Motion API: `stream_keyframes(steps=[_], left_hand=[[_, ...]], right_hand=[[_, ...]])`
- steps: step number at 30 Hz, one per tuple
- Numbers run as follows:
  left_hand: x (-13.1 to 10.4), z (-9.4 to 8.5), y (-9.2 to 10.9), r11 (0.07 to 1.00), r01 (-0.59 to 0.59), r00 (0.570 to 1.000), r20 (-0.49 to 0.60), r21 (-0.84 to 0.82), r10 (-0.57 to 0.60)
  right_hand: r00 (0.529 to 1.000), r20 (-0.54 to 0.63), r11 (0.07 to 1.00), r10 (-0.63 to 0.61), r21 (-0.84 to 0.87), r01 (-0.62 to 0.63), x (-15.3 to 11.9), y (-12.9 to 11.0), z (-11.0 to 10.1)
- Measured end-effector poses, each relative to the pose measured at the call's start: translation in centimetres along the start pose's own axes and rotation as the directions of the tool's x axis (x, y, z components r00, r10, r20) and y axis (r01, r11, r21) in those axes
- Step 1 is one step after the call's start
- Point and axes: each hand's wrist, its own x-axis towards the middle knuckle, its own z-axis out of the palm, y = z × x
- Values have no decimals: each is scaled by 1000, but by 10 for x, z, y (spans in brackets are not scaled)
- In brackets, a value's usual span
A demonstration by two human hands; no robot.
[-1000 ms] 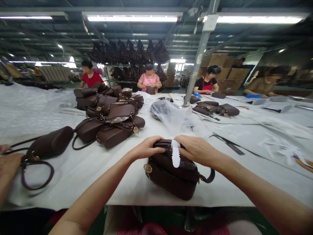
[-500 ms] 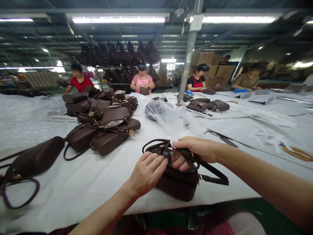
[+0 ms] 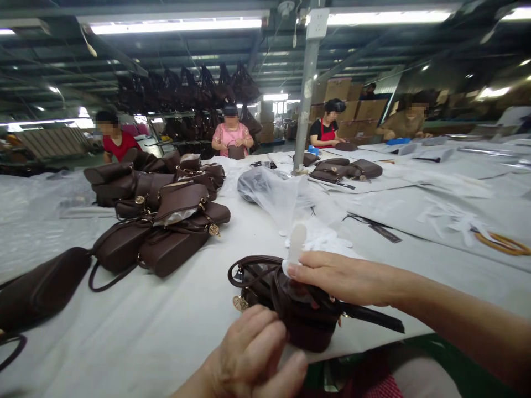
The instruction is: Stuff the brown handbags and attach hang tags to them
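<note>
We sit at a long table point(image 3: 103, 342) with a pale cover, and a grey post point(image 3: 306, 99) rises beyond its middle. Left of centre we have a pile of dark brown bags point(image 3: 174, 251), some lying on others, and towards the far middle a crumpled sheet of clear plastic point(image 3: 276, 193).

The brown handbag point(image 3: 313, 331) that we are handling is by the near edge, around the middle, to the right of the pile. Its long axis runs aslant, from the far left to the near right, with a flat strap point(image 3: 371, 316) sticking out to the right.

Our right hand point(image 3: 352, 276) reaches in from the right over the bag's top, thumb and fingers pinching the base of a white strip point(image 3: 297, 243) that stands up there. The bag lies under and just to the near left of this hand, which is the closer of the two to the strip.

Our left hand point(image 3: 255, 351) is on the near left side, in front of the bag, its fingers curled; we cannot tell whether it grips anything or touches the bag.

Smallest, a round gold charm point(image 3: 240, 303) hangs at the bag's left end.
</note>
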Motion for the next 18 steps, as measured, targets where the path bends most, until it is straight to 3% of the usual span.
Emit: stream_keyframes(steps=[2,5,8,12,15,18], left_hand=[[3,-5,5,998,-22,998,56,-56,25],[13,1,8,995,-12,960,278,-101,39],[21,18,10,993,103,919,388,-54,-74],[19,25,13,978,203,855,495,-41,-156],[19,14,10,971,223,773,623,-84,-123],[28,4,0,959,281,635,757,-43,-153]], right_hand=[[1000,5,999,-8,-33,8,-2,-2,2],[999,3,992,-34,-120,34,-3,-4,5],[998,13,985,-61,-161,63,0,-4,6],[995,-98,983,-13,-186,-6,6,3,3],[990,-140,983,14,-180,-39,7,6,2],[989,-139,979,42,-194,-68,5,7,8]])
